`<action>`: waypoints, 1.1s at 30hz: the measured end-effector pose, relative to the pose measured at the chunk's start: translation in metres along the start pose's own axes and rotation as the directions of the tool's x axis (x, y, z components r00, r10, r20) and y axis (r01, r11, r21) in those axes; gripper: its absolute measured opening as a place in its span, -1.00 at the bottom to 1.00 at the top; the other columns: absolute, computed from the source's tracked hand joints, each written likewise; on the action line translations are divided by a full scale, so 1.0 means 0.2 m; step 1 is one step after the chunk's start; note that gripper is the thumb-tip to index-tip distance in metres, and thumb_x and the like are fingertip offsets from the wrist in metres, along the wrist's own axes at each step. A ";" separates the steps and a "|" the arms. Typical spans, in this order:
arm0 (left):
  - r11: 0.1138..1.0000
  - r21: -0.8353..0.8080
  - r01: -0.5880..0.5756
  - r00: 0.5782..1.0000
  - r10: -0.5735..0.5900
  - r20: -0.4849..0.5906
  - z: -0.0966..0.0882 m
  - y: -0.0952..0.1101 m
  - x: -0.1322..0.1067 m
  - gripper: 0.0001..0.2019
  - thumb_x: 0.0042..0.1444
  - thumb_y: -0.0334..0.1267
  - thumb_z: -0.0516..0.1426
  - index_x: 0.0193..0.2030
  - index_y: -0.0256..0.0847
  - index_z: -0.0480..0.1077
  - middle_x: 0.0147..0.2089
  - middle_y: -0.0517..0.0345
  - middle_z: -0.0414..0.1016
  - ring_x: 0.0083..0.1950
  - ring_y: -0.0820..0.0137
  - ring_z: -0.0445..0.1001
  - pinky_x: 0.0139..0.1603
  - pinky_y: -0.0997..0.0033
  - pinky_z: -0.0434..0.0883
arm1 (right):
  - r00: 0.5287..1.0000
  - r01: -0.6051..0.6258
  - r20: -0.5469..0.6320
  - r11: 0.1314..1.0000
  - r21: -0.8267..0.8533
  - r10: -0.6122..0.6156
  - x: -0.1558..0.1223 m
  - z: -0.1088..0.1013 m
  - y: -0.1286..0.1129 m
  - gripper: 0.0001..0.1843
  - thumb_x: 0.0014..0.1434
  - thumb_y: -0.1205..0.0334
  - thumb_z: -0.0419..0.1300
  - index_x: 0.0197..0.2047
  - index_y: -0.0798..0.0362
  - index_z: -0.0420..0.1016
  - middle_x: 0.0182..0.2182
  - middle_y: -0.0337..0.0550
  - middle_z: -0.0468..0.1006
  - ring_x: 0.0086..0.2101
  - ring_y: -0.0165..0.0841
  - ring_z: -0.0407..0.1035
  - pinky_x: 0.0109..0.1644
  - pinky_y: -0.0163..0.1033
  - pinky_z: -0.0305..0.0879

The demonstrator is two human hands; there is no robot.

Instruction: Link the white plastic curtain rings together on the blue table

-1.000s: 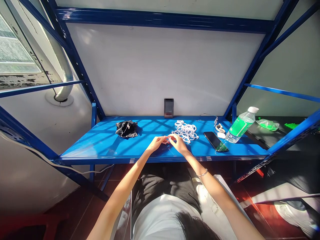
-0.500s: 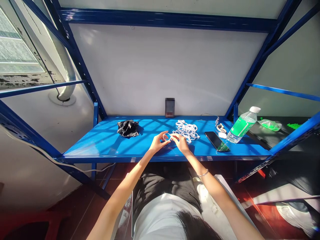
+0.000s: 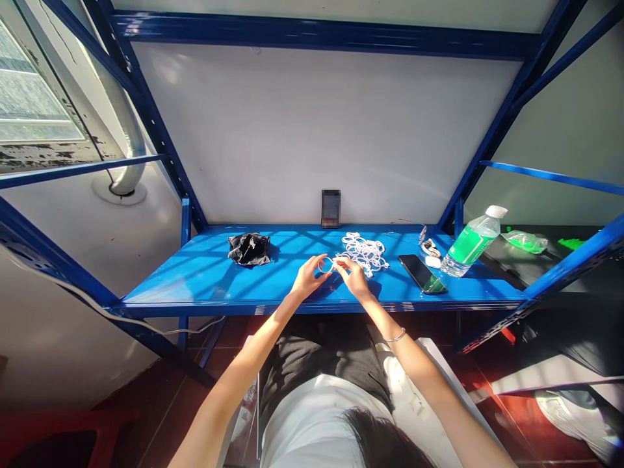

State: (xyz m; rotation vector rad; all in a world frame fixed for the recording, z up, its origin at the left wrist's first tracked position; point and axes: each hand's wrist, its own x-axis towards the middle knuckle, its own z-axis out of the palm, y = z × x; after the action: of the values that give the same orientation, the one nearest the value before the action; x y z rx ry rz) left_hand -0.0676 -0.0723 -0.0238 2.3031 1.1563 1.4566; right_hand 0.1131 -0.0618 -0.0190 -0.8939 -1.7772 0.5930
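On the blue surface (image 3: 170, 279), at the left, lies a crumpled black plastic bag (image 3: 249, 249). Next, near the front edge, the left hand (image 3: 308, 278) holds the left side of a thin white ring (image 3: 331, 265) with curled thumb and fingers. A dark upright device (image 3: 331, 208) stands behind, against the wall. The right hand (image 3: 353, 276) pinches the ring's right side; the hands are close together, clamped on this one piece, exact fingertip contact too small to verify. Just beyond the right hand lies a tangled pile of white loops (image 3: 365, 250). Further right, a black phone (image 3: 422, 274) lies flat, near a small white item (image 3: 431, 262) and a capped, green-labelled bottle (image 3: 472, 242), which appears tilted in this view.
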 end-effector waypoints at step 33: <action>0.991 0.117 -0.069 0.997 0.071 -0.014 0.01 0.01 -0.01 -0.57 0.20 -0.16 0.15 0.20 -0.13 0.23 -0.18 0.11 0.46 -0.21 0.39 0.44 -0.19 0.38 0.46 | 0.987 0.135 -0.072 0.986 -0.102 -0.142 0.00 -0.01 -0.04 -0.73 0.25 0.03 0.10 -0.36 0.02 0.44 -0.39 -0.12 0.57 -0.33 -0.26 0.49 -0.20 -0.15 0.41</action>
State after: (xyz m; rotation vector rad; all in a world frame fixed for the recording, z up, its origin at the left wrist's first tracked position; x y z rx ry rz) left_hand -0.0659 -0.0754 -0.0248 2.4360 1.2072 1.4734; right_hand 0.1119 -0.0676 -0.0127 -0.8399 -1.7913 0.3790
